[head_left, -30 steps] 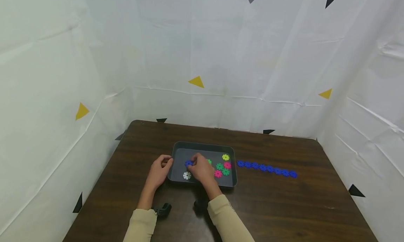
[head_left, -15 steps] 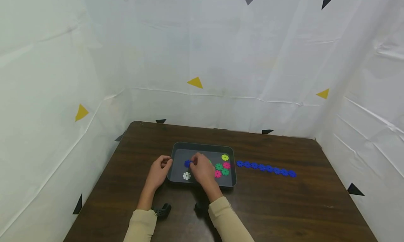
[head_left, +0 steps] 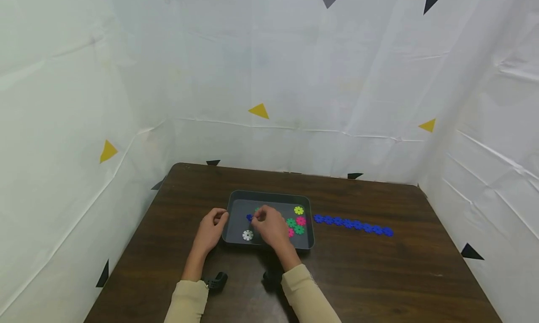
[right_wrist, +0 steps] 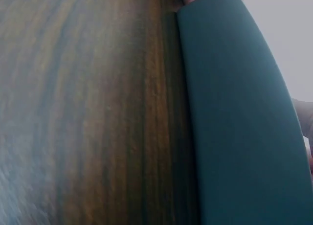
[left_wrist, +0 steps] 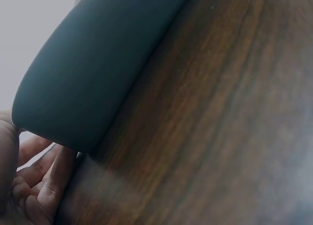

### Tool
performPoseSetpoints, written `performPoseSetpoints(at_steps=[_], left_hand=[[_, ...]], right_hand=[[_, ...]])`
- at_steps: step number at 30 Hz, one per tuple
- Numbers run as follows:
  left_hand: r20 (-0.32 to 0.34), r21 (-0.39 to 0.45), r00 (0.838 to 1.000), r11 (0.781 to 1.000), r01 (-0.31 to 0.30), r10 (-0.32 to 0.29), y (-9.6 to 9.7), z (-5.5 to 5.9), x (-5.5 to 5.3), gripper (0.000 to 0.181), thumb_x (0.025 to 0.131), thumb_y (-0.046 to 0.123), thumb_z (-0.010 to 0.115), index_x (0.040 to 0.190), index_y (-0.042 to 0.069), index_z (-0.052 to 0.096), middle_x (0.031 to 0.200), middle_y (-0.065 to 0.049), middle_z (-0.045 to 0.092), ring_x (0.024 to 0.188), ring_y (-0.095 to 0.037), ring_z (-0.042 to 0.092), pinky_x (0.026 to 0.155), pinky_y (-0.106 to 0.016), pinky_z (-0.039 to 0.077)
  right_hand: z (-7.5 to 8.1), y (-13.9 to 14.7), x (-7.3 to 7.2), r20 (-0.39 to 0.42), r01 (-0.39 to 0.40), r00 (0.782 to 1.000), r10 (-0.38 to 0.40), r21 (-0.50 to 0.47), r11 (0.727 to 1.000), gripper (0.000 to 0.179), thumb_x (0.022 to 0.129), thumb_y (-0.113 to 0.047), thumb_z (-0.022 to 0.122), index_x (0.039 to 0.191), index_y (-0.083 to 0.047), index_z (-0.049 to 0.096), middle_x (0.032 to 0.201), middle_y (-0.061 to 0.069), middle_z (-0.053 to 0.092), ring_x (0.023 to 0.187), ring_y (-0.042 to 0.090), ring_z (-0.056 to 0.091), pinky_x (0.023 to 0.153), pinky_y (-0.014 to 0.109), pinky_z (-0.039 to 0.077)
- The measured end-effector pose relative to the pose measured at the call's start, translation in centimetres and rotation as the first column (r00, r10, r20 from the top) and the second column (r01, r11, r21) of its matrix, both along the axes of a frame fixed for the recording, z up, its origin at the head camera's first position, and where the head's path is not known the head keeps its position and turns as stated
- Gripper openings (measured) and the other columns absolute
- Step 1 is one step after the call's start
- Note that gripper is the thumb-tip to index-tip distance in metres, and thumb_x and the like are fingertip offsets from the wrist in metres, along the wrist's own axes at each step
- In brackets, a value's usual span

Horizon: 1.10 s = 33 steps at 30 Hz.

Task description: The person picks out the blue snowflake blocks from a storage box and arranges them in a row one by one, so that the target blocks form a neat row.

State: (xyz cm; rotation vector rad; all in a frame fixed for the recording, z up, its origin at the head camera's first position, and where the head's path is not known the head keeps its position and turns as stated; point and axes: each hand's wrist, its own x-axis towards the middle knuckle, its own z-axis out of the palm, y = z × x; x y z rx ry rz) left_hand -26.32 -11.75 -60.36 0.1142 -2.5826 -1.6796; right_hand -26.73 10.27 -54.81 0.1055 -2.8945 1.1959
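In the head view, my right hand [head_left: 271,225] is over the dark grey tray [head_left: 240,193], pinching a small blue flower-shaped disc [head_left: 249,217] at its fingertips. The hand partly covers that disc. My left hand [head_left: 210,228] holds the tray's left end; the left wrist view shows its fingers [left_wrist: 54,181] against the outside of the tray wall [left_wrist: 93,73]. Inside the tray lie a white disc [head_left: 247,235], a yellow disc [head_left: 298,210], pink discs [head_left: 301,221] and green discs [head_left: 299,230]. A sliver of green shows beside the right fingertips.
Right of the tray, a row of several blue discs [head_left: 356,225] stretches across the brown wooden table [head_left: 379,276]. White sheeting [head_left: 294,79] with yellow and dark triangles surrounds the table at the back and sides.
My right hand has shifted slightly to the right, and the blue disc at its fingertips now shows less of its face. A bit of green has come into sight beside the fingers. The left hand keeps its place.
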Motion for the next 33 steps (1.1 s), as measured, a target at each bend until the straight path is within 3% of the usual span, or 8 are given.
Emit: performPoseSetpoints(at_steps=[9, 20, 28, 33], left_hand=[[-0.005, 0.011, 1.000, 1.000, -0.002, 0.002, 0.2, 0.0, 0.0, 0.040, 0.112, 0.039, 0.059, 0.142, 0.013, 0.061, 0.135, -0.013, 0.068, 0.120, -0.029, 0.066, 0.099, -0.052, 0.055], [-0.014, 0.004, 1.000, 1.000, -0.004, 0.004, 0.2, 0.1, 0.0, 0.039, 0.111, 0.039, 0.060, 0.139, 0.011, 0.065, 0.129, -0.012, 0.070, 0.115, -0.027, 0.066, 0.097, -0.050, 0.055], [-0.019, 0.007, 1.000, 1.000, -0.004, 0.004, 0.0, -0.2, 0.1, 0.040, 0.112, 0.040, 0.060, 0.139, 0.012, 0.065, 0.129, -0.012, 0.070, 0.114, -0.026, 0.066, 0.096, -0.048, 0.055], [-0.018, 0.001, 1.000, 1.000, -0.007, 0.007, 0.1, -0.1, 0.1, 0.039, 0.112, 0.040, 0.059, 0.139, 0.012, 0.065, 0.128, -0.012, 0.070, 0.114, -0.026, 0.067, 0.096, -0.046, 0.055]], right_hand=[[0.0, 1.5, -0.3, -0.076, 0.026, 0.997, -0.033, -0.090, 0.996, 0.008, 0.096, -0.024, 0.076, 0.100, -0.020, 0.070, 0.100, 0.000, 0.074, 0.066, 0.013, 0.056, 0.054, 0.030, 0.041], [-0.4, 3.1, -0.6, -0.107, 0.012, 0.994, -0.020, -0.073, 0.997, 0.008, 0.095, -0.024, 0.077, 0.098, -0.018, 0.073, 0.098, 0.000, 0.073, 0.077, 0.013, 0.058, 0.065, 0.029, 0.046], [0.3, 4.9, -0.5, -0.106, -0.002, 0.994, -0.007, -0.091, 0.996, 0.010, 0.099, -0.027, 0.075, 0.099, -0.017, 0.073, 0.099, 0.002, 0.073, 0.068, 0.012, 0.055, 0.059, 0.029, 0.046], [0.9, 5.8, -0.3, -0.083, -0.005, 0.997, -0.003, -0.096, 0.995, 0.011, 0.102, -0.028, 0.074, 0.102, -0.017, 0.073, 0.099, 0.002, 0.073, 0.069, 0.013, 0.056, 0.062, 0.031, 0.047]])
